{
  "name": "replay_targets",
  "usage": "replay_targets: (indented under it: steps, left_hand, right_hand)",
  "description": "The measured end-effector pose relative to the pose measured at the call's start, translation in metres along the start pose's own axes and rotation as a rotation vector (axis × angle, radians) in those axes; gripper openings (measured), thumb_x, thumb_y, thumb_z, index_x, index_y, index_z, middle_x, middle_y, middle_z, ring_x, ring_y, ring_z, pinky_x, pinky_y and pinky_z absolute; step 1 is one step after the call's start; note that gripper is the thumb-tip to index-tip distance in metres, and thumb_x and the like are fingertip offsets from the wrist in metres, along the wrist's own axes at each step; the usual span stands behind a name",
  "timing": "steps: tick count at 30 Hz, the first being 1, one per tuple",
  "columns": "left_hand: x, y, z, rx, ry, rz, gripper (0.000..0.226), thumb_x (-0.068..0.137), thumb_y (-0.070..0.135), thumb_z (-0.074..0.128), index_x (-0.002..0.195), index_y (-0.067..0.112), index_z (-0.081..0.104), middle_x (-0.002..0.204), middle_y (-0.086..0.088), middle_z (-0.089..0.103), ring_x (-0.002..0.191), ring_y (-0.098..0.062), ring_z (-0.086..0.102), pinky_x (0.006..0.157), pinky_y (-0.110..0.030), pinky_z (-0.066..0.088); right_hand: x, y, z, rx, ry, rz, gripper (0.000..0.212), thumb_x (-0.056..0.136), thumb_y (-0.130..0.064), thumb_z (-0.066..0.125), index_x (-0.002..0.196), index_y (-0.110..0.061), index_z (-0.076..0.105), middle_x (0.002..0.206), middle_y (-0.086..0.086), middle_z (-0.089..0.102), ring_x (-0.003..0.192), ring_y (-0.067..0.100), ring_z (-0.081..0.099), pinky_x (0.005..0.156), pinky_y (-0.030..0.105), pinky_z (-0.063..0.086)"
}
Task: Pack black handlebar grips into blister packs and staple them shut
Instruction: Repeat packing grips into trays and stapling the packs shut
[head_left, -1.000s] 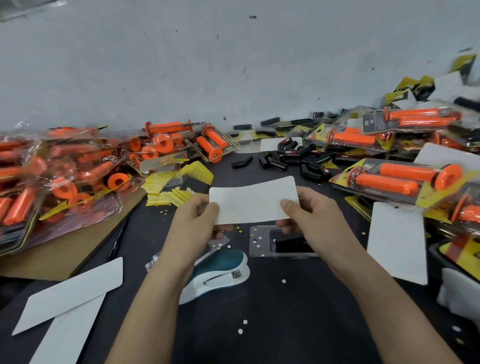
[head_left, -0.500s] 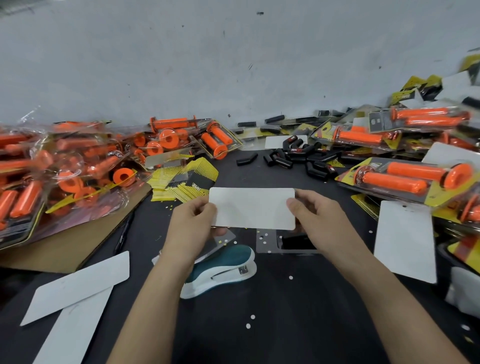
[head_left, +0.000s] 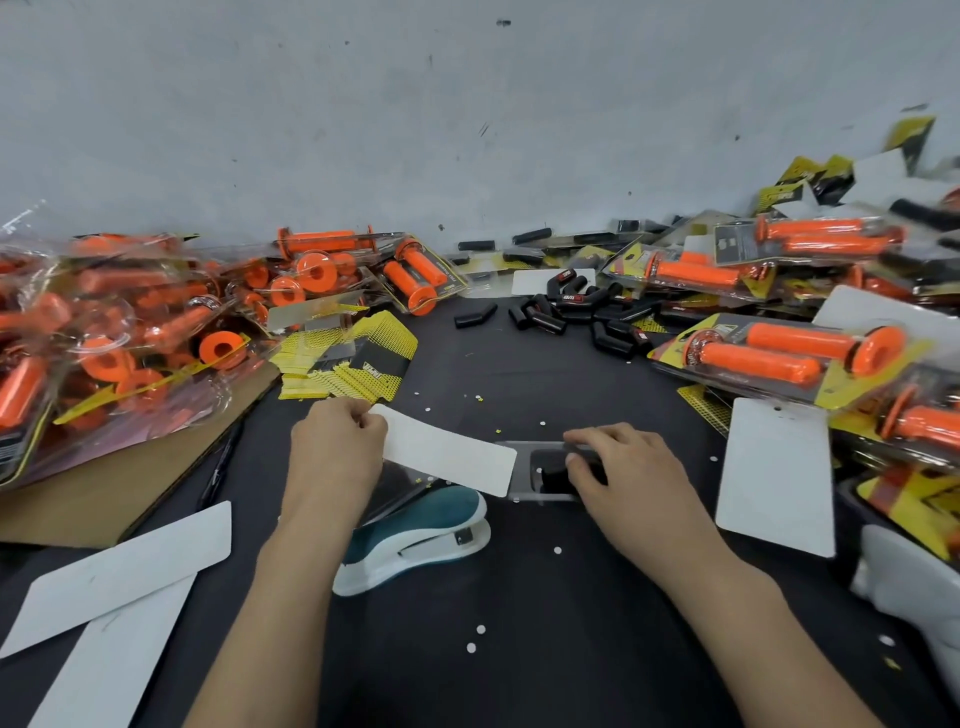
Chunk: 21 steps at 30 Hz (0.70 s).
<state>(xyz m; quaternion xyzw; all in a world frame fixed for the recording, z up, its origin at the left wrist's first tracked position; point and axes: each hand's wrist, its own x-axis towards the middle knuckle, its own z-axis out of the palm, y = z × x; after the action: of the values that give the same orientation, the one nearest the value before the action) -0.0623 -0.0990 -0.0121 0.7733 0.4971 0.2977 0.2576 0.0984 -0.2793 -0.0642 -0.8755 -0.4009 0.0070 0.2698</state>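
Head view, black tabletop (head_left: 519, 649) against grey wall (head_left: 467, 130) — left fingers (head_left: 363, 422) pinching white card (head_left: 447, 453), right fingers (head_left: 595, 435) curled on blister pack (head_left: 535, 452).

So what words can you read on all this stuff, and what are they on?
Nothing reads clearly enough to quote.
Black and yellow cards: white logo, upside down, too blurred.
Small black grips: red and white labels, too small.
Orange grip pack: grey label, too small.
White card pinched by the left hand: blank.
Blister pack gripped by the right hand: no words visible.
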Motion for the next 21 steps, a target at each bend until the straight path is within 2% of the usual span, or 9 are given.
replay_targets:
  steps: [4, 8, 12, 14, 19, 21]
  left_hand:
    - [-0.001, 0.002, 0.006, 0.065, 0.010, 0.009, 0.024, 0.095, 0.009, 0.044, 0.085, 0.005, 0.066, 0.082, -0.021, 0.067, 0.082, -0.039, 0.064, 0.072, -0.049, 0.054]
    - [-0.001, 0.004, 0.014, 0.079, 0.034, 0.023, 0.027, 0.096, 0.007, 0.042, 0.098, 0.001, 0.068, 0.083, -0.020, 0.066, 0.081, -0.040, 0.062, 0.069, -0.048, 0.053]
    - [-0.002, 0.007, 0.022, 0.073, 0.069, 0.056, 0.035, 0.101, 0.011, 0.041, 0.128, 0.009, 0.063, 0.109, -0.018, 0.068, 0.092, -0.032, 0.058, 0.073, -0.036, 0.043]
    - [-0.003, 0.008, 0.024, 0.044, 0.106, 0.089, 0.035, 0.103, 0.013, 0.039, 0.131, 0.014, 0.060, 0.111, -0.013, 0.069, 0.087, -0.026, 0.055, 0.073, -0.035, 0.041]
    - [-0.002, 0.007, 0.025, -0.033, 0.149, 0.137, 0.035, 0.104, 0.015, 0.038, 0.132, 0.021, 0.059, 0.110, -0.008, 0.068, 0.088, -0.029, 0.064, 0.076, -0.041, 0.052]
    - [-0.002, 0.008, 0.025, -0.030, 0.170, 0.149, 0.035, 0.104, 0.016, 0.039, 0.132, 0.022, 0.059, 0.110, -0.006, 0.068, 0.092, -0.028, 0.063, 0.074, -0.038, 0.049]
  right_hand:
    - [0.000, 0.001, 0.003, 0.001, 0.001, -0.003, 0.035, 0.102, -0.042, 0.042, 0.134, -0.036, 0.054, 0.135, -0.010, 0.053, 0.132, 0.017, 0.036, 0.105, 0.035, 0.033]
    - [0.000, 0.003, 0.005, -0.013, 0.007, -0.011, 0.036, 0.103, -0.042, 0.040, 0.136, -0.035, 0.053, 0.136, -0.010, 0.052, 0.133, 0.017, 0.035, 0.105, 0.035, 0.034]
    - [0.001, 0.006, 0.004, -0.011, 0.015, 0.000, 0.039, 0.103, -0.042, 0.039, 0.139, -0.033, 0.051, 0.139, -0.008, 0.051, 0.134, 0.018, 0.034, 0.107, 0.036, 0.034]
    - [0.001, 0.007, 0.004, -0.011, 0.013, 0.003, 0.040, 0.103, -0.042, 0.039, 0.140, -0.033, 0.050, 0.140, -0.007, 0.051, 0.135, 0.018, 0.034, 0.107, 0.037, 0.034]
    - [0.001, 0.007, 0.003, -0.012, -0.006, 0.003, 0.041, 0.103, -0.042, 0.038, 0.142, -0.032, 0.048, 0.142, -0.006, 0.050, 0.137, 0.019, 0.033, 0.108, 0.037, 0.033]
    - [0.001, 0.007, 0.002, -0.013, -0.013, 0.000, 0.042, 0.104, -0.042, 0.037, 0.143, -0.033, 0.047, 0.143, -0.006, 0.049, 0.137, 0.018, 0.032, 0.109, 0.037, 0.033]
